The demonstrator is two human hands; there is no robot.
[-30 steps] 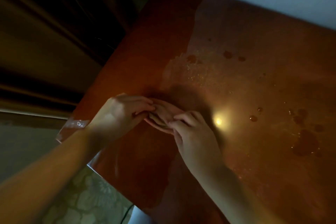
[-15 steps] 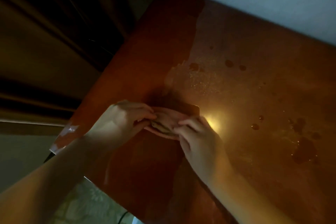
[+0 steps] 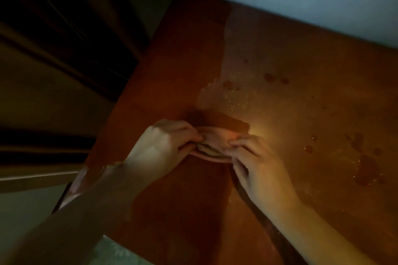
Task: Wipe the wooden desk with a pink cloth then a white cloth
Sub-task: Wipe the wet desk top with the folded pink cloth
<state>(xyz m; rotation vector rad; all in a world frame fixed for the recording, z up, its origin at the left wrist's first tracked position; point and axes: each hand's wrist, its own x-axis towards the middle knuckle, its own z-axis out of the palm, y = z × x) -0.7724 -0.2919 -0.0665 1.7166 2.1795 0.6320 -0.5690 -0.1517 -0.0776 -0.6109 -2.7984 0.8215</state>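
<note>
Left hand (image 3: 163, 146), right hand (image 3: 258, 163) both pinch folded, bunched pink cloth (image 3: 215, 136) on wet-streaked wooden desk (image 3: 301, 71).

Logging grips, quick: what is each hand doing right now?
Left hand: closed, pinching the left end of the pink cloth.
Right hand: closed, pinching the cloth's right end.

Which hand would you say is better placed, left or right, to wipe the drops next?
Probably the right hand: it pinches the cloth and lies nearer the drops.
</note>
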